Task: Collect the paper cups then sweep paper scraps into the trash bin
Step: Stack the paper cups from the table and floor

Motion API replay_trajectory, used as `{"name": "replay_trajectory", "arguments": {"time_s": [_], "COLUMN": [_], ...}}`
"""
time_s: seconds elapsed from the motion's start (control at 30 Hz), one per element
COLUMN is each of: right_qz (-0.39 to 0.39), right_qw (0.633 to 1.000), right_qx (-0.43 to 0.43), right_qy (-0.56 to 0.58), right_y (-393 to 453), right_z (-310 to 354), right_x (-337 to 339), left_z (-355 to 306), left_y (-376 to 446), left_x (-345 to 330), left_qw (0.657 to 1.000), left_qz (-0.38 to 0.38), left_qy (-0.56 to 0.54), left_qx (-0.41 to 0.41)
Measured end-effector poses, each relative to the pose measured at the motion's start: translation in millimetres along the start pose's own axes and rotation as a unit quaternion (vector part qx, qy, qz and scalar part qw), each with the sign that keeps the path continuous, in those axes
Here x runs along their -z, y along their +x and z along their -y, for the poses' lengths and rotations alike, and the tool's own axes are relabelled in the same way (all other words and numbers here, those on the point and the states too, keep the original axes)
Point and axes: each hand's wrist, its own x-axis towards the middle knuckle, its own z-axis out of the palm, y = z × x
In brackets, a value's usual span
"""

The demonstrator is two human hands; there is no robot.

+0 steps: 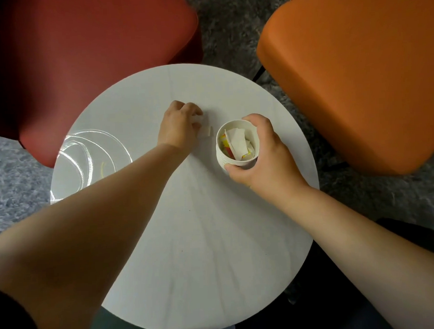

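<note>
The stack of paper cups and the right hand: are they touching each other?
Touching. The head view shows the right hand holding the stack of paper cups, thumb and fingers curled round its wall, on the table.

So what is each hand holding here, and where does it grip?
The right hand grips the stack of paper cups round its side wall, just below the rim. The left hand pinches a small white paper scrap on the table.

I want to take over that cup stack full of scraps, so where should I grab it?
Grip the cup stack around its side wall from the left, below the rim. It stands upright, scraps fill the open top, and the right hand already wraps its right side.
</note>
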Motion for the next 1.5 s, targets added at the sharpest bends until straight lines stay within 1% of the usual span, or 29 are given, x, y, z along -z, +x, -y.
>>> {"name": "replay_trajectory", "arguments": {"time_s": [0.1,0.2,0.33,0.4,0.47,0.5,0.57,0.6,0.63,0.67,0.73,0.77,0.83,0.93,1.03,1.13,1.2,1.3,1.4,1.5], "right_qz": [-0.001,-0.001,0.0,0.0,-0.004,-0.007,-0.013,-0.014,-0.016,-0.019,-0.02,-0.019,-0.017,-0.023,-0.032,-0.035,-0.035,-0.035,-0.032,-0.028], "right_qw": [1.0,1.0,1.0,1.0,1.0,1.0,1.0,1.0,1.0,1.0,1.0,1.0,0.999,0.999,0.999,0.999,0.999,0.999,0.999,0.999], "right_qx": [-0.002,-0.002,-0.001,0.0,0.005,0.009,0.01,0.009,0.01,0.012,0.015,0.014,0.013,0.012,0.013,0.018,0.019,0.022,0.022,0.021], "right_qy": [0.007,0.009,0.003,0.004,0.005,0.004,0.005,0.007,0.009,0.009,0.013,0.019,0.031,0.033,0.034,0.036,0.034,0.032,0.036,0.038], "right_y": [0.4,0.7,2.5,3.9,4.9,5.2,4.8,4.4,4.2,3.6,1.4,-0.7,-5.9,-11.9,-14.9,-17.1,-17.5,-17.0,-17.1,-15.4], "right_z": [0.5,1.3,2.6,3.6,4.1,4.4,4.6,4.6,4.0,3.2,0.7,-0.9,-4.0,-8.4,-12.7,-15.5,-15.9,-15.1,-14.2,-13.4], "right_x": [0.7,1.3,0.9,0.3,-1.2,-2.2,-4.2,-5.3,-6.2,-6.6,-6.5,-6.2,-6.4,-8.1,-8.9,-9.4,-9.8,-9.8,-9.3,-9.1], "left_z": [-4.1,-12.0,-34.2,-48.8,-62.1,-67.4,-74.1,-74.5,-72.6,-68.4,-52.8,-42.5,-19.8,-3.0,-4.7,-4.2,-3.0,-5.7,-9.8,-20.8], "left_y": [6.4,2.6,-19.0,-34.5,-52.5,-61.4,-75.5,-79.0,-79.0,-76.2,-64.9,-58.3,-47.1,-35.7,-27.2,-22.1,-20.1,-19.4,-25.3,-38.9], "left_x": [3.7,11.1,31.4,46.1,58.7,62.7,65.0,63.7,62.0,59.8,53.1,48.0,32.9,10.0,-7.2,-15.7,-16.1,-12.9,-6.7,5.4], "left_qw": [0.999,0.996,0.98,0.959,0.945,0.946,0.957,0.961,0.963,0.962,0.962,0.968,0.984,0.996,0.999,0.998,0.998,0.996,0.997,0.999], "left_qz": [0.018,0.004,-0.067,-0.128,-0.161,-0.156,-0.119,-0.107,-0.11,-0.124,-0.148,-0.141,-0.091,-0.012,0.03,0.023,0.024,0.05,0.052,0.003], "left_qy": [-0.033,-0.075,-0.182,-0.252,-0.285,-0.283,-0.251,-0.232,-0.223,-0.228,-0.228,-0.205,-0.133,-0.062,-0.02,0.043,0.052,0.06,0.049,-0.001], "left_qx": [0.036,0.049,0.039,0.026,-0.005,-0.031,-0.084,-0.102,-0.103,-0.082,-0.001,0.037,0.078,0.069,0.019,-0.037,-0.038,-0.034,-0.036,-0.033]}}
